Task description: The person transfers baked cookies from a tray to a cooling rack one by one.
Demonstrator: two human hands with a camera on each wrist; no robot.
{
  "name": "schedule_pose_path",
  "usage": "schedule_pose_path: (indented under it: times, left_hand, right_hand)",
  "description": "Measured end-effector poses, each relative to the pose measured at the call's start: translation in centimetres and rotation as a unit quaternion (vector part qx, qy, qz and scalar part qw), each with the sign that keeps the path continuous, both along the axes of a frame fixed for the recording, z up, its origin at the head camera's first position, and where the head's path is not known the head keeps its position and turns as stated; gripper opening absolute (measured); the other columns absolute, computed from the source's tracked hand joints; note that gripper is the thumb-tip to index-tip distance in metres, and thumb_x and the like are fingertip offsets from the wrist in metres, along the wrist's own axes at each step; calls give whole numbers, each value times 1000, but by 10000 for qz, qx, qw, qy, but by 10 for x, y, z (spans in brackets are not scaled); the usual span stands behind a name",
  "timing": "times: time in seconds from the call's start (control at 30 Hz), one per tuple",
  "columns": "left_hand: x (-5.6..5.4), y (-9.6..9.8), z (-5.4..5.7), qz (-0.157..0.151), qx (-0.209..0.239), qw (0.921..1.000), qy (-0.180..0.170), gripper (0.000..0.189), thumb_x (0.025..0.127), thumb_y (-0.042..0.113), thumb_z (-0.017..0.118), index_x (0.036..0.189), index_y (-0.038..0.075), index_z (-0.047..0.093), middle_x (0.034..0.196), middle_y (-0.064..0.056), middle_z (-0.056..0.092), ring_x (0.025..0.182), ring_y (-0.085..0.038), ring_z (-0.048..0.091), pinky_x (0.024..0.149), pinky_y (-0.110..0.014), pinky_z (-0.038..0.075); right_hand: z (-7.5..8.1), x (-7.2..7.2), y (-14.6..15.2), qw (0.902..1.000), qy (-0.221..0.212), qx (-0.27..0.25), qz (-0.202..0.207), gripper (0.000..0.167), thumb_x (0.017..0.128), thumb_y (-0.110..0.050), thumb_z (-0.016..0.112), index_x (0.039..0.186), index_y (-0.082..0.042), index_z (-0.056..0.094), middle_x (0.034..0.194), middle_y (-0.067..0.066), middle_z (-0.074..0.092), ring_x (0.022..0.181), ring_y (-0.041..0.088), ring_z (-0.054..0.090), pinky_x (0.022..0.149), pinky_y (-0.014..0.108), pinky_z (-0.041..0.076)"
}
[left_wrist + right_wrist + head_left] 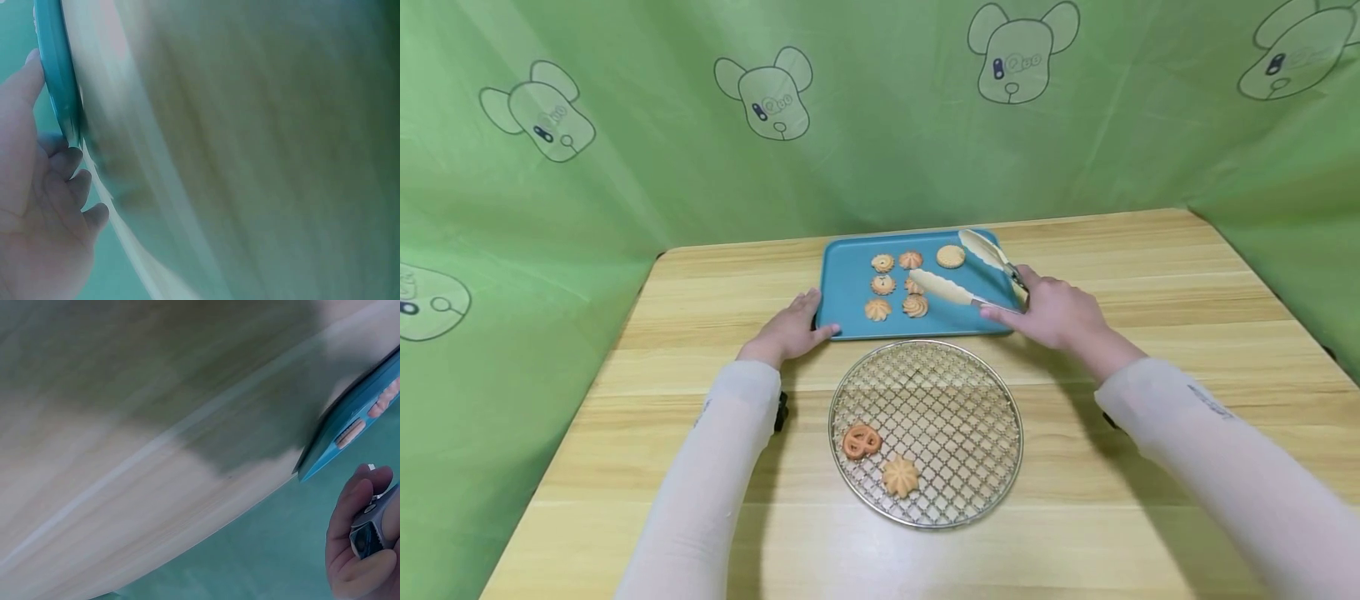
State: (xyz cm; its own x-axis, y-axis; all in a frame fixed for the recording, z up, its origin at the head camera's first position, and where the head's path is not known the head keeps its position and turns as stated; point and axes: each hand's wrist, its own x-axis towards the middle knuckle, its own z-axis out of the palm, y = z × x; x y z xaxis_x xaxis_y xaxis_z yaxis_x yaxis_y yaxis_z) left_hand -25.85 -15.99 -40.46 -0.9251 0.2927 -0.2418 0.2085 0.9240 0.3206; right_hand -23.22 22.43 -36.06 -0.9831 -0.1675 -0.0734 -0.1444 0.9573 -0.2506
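Note:
My right hand (1060,312) grips metal tongs (943,287) with cream tips over the right half of a blue tray (850,321). The tongs' arms are spread, one tip above the cookies and the other near the back right corner. A round pale cookie (951,256) lies between the tips. Two columns of piped cookies (877,309) sit to its left, one partly hidden by the lower tip. At the tray's front left corner rests my left hand (790,327), thumb along the front edge and fingers at the side. The right wrist view shows fingers wrapped round the tongs' handle (369,531).
A round wire rack (955,417) stands on the wooden table (1150,375) in front of the tray. On its left part lie a pretzel cookie (861,442) and a flower-shaped cookie (900,477). Green curtain (887,183) with printed animal heads hangs behind and beside the table.

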Motion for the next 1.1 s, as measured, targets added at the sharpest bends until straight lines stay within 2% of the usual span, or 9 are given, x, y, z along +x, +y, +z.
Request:
schedule_pose_path:
  times: [0.4,0.53,0.73,0.93,1.1]
  left_hand:
    - [0,0,0,16,-5,10000,-13,83,96,54,43,153,5,5,159,-10,5,144,-26,4,116,-39,9]
    - [-1,0,-2,-2,4,10000,-7,84,97,54,42,153,5,5,159,-10,5,144,-27,4,116,-40,9]
    - [-1,0,-3,6,40,10000,17,84,96,54,43,153,5,5,159,-10,5,144,-27,4,116,-40,9]
    - [-1,0,-2,-4,31,10000,39,84,96,55,43,153,5,5,159,-10,5,144,-27,4,116,-40,10]
    - [0,0,-1,-1,39,10000,29,84,96,54,43,153,5,5,159,-10,5,144,-27,4,116,-40,9]
  right_hand:
    - [-3,-19,-5,9987,-359,116,-355,123,70,-92,28,151,0,14,129,38,43,107,55,49,55,47,48]
    - [-4,-22,-7,9982,-396,158,-425,117,75,-87,31,151,1,16,126,38,44,105,54,50,58,50,48]
    - [-5,-24,-9,9976,-449,259,-470,118,74,-89,27,150,1,19,124,38,46,99,50,53,59,49,48]
    - [-6,-27,-13,9965,-501,313,-591,108,81,-81,33,150,1,20,125,37,46,100,49,53,63,52,48]
    - [-8,-29,-15,9960,-577,278,-618,102,84,-76,37,150,0,21,129,37,44,107,52,49,71,58,47]
